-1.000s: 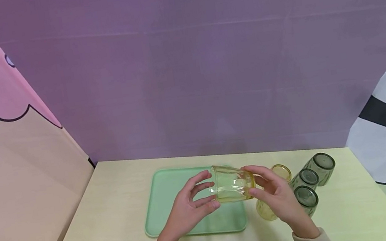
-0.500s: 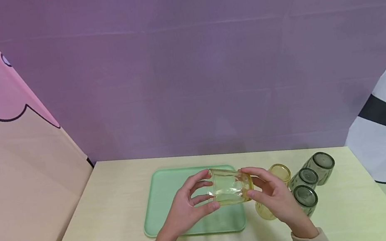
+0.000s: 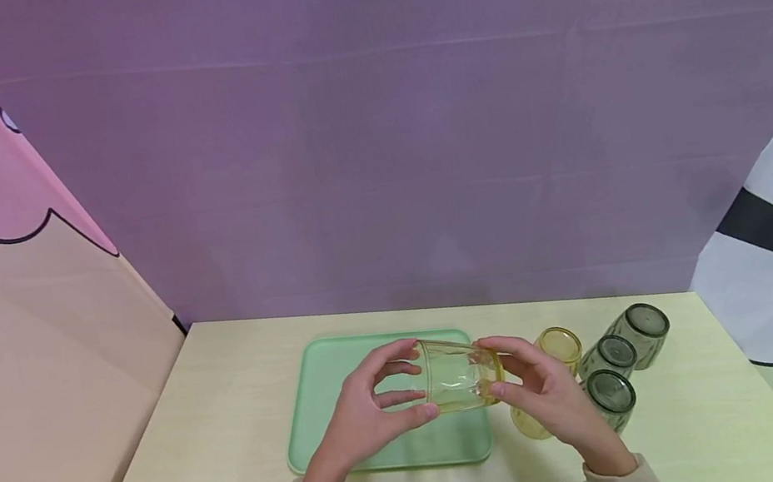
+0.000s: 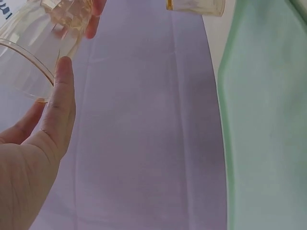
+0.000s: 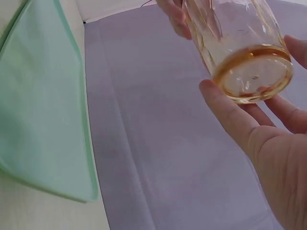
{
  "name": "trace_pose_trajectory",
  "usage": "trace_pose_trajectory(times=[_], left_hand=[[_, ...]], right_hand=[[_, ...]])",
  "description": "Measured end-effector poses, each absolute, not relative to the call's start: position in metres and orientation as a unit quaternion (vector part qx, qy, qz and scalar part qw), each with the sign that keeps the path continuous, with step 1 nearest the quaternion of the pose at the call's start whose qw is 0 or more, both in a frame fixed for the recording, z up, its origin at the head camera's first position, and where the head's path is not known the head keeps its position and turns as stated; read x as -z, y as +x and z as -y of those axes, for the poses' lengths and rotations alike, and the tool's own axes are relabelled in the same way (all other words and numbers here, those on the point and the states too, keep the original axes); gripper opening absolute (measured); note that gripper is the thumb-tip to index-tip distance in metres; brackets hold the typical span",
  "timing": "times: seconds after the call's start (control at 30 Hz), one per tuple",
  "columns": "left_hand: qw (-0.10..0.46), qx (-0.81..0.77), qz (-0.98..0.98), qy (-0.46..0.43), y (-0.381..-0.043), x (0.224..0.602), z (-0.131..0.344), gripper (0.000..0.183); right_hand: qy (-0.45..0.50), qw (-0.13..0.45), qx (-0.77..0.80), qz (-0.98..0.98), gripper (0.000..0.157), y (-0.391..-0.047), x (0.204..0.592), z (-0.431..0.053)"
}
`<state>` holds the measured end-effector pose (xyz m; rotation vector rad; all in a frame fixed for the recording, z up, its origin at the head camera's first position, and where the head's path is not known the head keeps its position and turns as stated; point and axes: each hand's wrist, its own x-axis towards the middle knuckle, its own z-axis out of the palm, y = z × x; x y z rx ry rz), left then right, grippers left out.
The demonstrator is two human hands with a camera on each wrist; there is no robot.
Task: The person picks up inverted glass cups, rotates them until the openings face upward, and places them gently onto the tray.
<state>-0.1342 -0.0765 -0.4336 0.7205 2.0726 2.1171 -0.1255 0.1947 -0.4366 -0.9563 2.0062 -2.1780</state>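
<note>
A clear yellow drinking glass (image 3: 457, 375) lies on its side in the air above the green tray (image 3: 332, 376), its open rim toward the left. My left hand (image 3: 371, 408) holds the rim end, with the thumb below and the fingers at the far side. At the thick base end, my right hand (image 3: 546, 384) grips with thumb and fingers. The right wrist view shows the glass base (image 5: 254, 76) between the right thumb and fingers. In the left wrist view the left thumb (image 4: 62, 86) touches the glass wall near the rim.
Right of the tray, a yellow glass (image 3: 561, 344) stands upside down; another (image 3: 529, 423) is partly hidden behind the right hand. Beside them are three grey glasses (image 3: 611, 391), also bottom up. A purple backdrop (image 3: 372, 150) rises behind the pale wooden table (image 3: 230, 401).
Both hands have shifted slightly left and down in the head view with the yellow glass between them. The tray and the standing glasses have stayed in place.
</note>
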Motion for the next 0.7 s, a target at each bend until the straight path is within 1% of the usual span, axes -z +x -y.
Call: trace_pose_trajectory(times=[0.2, 0.37, 0.53, 0.7], left_hand=[[0.041, -0.658, -0.719, 0.221, -0.134, 0.427, 0.081, 0.071], [0.036, -0.610, -0.765, 0.205, -0.135, 0.424, 0.086, 0.073], [0.007, -0.537, -0.819, 0.201, -0.137, 0.422, 0.090, 0.073], [-0.019, -0.464, -0.863, 0.196, -0.139, 0.421, 0.094, 0.071]], right_hand=[[-0.322, 0.002, 0.670, -0.669, 0.049, -0.126, 0.436, -0.197], [-0.312, -0.003, 0.657, -0.687, 0.049, -0.126, 0.436, -0.202], [-0.299, -0.006, 0.639, -0.708, 0.050, -0.126, 0.435, -0.206], [-0.298, -0.029, 0.610, -0.733, 0.051, -0.126, 0.433, -0.209]])
